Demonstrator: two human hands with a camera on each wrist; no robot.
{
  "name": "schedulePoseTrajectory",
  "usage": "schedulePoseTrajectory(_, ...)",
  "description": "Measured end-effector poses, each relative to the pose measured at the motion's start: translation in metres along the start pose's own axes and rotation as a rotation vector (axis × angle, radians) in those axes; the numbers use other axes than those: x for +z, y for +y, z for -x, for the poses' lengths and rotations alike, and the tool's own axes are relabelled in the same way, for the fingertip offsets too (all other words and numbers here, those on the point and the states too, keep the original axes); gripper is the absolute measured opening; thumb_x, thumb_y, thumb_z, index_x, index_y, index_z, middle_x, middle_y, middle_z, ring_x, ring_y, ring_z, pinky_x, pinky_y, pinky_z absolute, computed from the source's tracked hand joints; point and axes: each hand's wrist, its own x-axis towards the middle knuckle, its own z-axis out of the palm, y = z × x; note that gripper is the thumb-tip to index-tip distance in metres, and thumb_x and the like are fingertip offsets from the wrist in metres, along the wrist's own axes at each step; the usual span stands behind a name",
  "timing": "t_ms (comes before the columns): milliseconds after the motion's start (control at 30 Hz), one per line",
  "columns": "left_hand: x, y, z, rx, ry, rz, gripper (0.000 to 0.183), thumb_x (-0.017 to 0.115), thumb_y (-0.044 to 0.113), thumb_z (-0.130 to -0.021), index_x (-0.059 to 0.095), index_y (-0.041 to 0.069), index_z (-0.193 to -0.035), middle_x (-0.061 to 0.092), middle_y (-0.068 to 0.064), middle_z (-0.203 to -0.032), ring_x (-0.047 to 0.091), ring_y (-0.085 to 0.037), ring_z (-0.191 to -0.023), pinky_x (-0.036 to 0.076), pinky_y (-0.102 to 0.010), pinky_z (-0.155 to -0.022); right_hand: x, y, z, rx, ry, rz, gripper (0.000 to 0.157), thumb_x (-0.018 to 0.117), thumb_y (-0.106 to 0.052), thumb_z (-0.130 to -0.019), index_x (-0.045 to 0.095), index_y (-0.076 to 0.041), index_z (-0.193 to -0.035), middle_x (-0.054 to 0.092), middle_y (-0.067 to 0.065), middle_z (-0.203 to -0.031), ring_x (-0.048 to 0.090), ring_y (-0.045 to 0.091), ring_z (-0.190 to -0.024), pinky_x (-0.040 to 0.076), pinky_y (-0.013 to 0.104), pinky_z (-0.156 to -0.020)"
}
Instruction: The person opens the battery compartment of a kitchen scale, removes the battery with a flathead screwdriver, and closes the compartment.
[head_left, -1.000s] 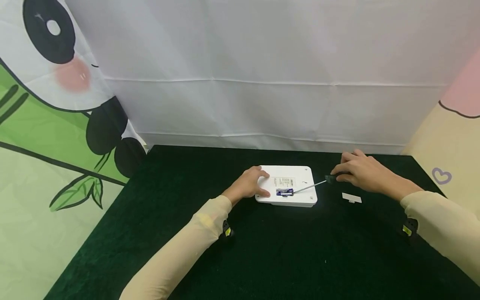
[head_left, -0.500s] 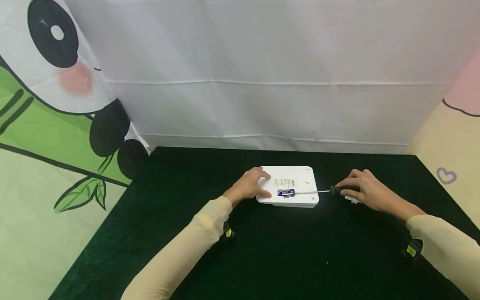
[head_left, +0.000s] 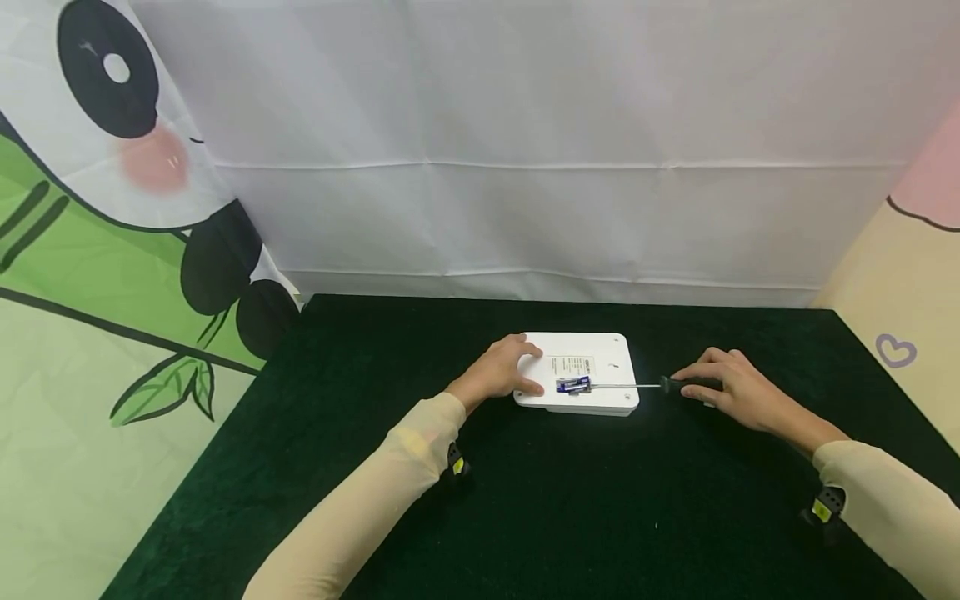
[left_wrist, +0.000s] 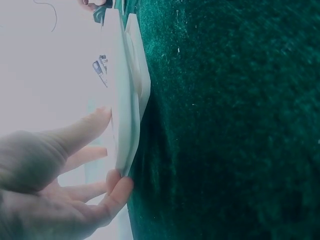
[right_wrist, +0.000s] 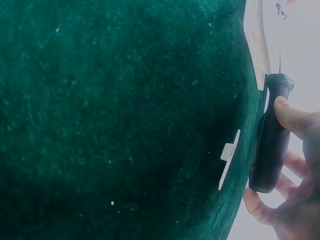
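Note:
A flat white device (head_left: 581,343) lies on the green cloth, its printed label and corner screws facing up. Blue batteries (head_left: 573,384) show in its compartment near the front edge, one slanting upward. My left hand (head_left: 495,372) grips the device's left end, thumb on the upper face and fingertips at the edge. My right hand (head_left: 738,390) holds a screwdriver (right_wrist: 271,140) by its dark handle between thumb and fingers. The screwdriver's thin shaft (head_left: 628,386) lies nearly level across the device, its tip at the batteries. In the right wrist view the handle is close over the cloth.
A small white battery cover (right_wrist: 230,156) with a tab lies on the cloth, mostly hidden under my right hand in the head view. The dark green cloth (head_left: 570,508) covers the table. A white curtain (head_left: 480,217) hangs behind its far edge.
My right hand has come lower and nearer, bringing the screwdriver from a slant to nearly level. The hand now covers most of the battery cover. My left hand stays on the device.

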Motion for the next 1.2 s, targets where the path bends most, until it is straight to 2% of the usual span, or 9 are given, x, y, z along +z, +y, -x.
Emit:
schedulePoseTrajectory(400,0.001,0.0,-0.002,-0.004,-0.009,-0.008,0.061,0.08,0.029,-0.082,0.057,0.017,-0.137,0.03,-0.008,-0.159,0.025,-0.03,-0.148,0.024,-0.05,-0.119,-0.006,0.002,0.003,-0.003,0.003,0.037,0.022,0.068,-0.024,-0.093,0.071,-0.018,-0.114,0.059,0.003,-0.1,0.044,0.019,-0.087,0.033,0.032,-0.072)
schedulePoseTrajectory(633,0.002,-0.002,-0.004,0.0,-0.006,-0.016,0.061,0.08,0.03,-0.082,0.057,0.017,-0.137,0.03,-0.008,-0.159,0.025,-0.03,-0.148,0.025,-0.05,-0.119,-0.02,0.022,0.02,-0.022,0.14,0.109,0.025,0.072,-0.011,-0.088,0.069,-0.01,-0.113,0.061,0.01,-0.098,0.047,0.022,-0.085,0.033,0.035,-0.071)
schedulePoseTrajectory(767,0.002,-0.003,-0.004,0.0,-0.008,-0.019,0.061,0.08,0.03,-0.082,0.058,0.017,-0.137,0.03,-0.009,-0.159,0.025,-0.03,-0.148,0.025,-0.05,-0.119,-0.025,0.04,0.032,0.057,0.178,0.161,0.024,0.07,-0.012,-0.09,0.067,-0.007,-0.114,0.061,0.013,-0.095,0.051,0.023,-0.08,0.038,0.035,-0.065)
schedulePoseTrajectory(967,0.002,-0.003,-0.005,0.002,-0.009,-0.014,0.061,0.08,0.03,-0.081,0.058,0.017,-0.136,0.031,-0.009,-0.159,0.026,-0.03,-0.147,0.025,-0.05,-0.118,-0.026,0.06,0.046,0.222,0.1,0.202,0.029,0.065,-0.02,-0.094,0.063,-0.004,-0.118,0.059,0.019,-0.093,0.052,0.023,-0.071,0.036,0.028,-0.053)
schedulePoseTrajectory(1067,0.002,-0.004,-0.006,0.002,-0.01,-0.013,0.06,0.08,0.03,-0.081,0.058,0.017,-0.136,0.031,-0.008,-0.159,0.025,-0.031,-0.147,0.024,-0.051,-0.118,-0.025,0.069,0.053,0.269,0.065,0.197,0.033,0.064,-0.021,-0.094,0.061,-0.001,-0.119,0.057,0.022,-0.092,0.049,0.023,-0.068,0.035,0.029,-0.05)
schedulePoseTrajectory(1200,0.002,-0.003,-0.006,-0.001,-0.009,-0.016,0.06,0.08,0.03,-0.082,0.058,0.018,-0.136,0.031,-0.008,-0.159,0.025,-0.031,-0.148,0.024,-0.051,-0.119,-0.021,0.078,0.062,0.311,0.067,0.187,0.033,0.064,-0.02,-0.093,0.06,0.001,-0.118,0.055,0.023,-0.09,0.047,0.024,-0.067,0.036,0.029,-0.048)
